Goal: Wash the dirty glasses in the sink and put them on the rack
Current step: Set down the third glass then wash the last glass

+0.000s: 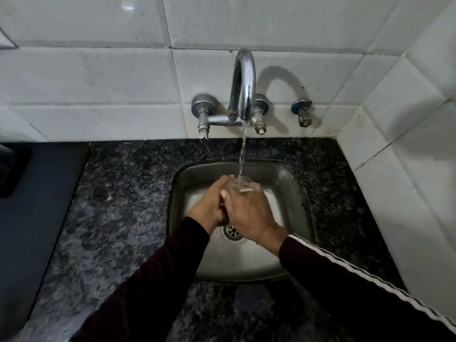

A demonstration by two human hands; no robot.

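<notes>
A clear glass point(243, 185) is held over the steel sink point(299, 193), right under the running stream from the chrome tap point(243, 87). My left hand point(209, 203) grips the glass from the left. My right hand point(249, 213) wraps round it from the right, and its fingers cover most of the glass. Only the glass's top rim shows, with water splashing into it. No rack is in view.
Dark speckled granite counter point(118, 206) surrounds the sink. A dark mat or tray point(32, 198) lies at the left. White tiled walls stand behind and to the right, with a small valve point(303, 114) on the back wall. The drain point(233, 230) shows below my hands.
</notes>
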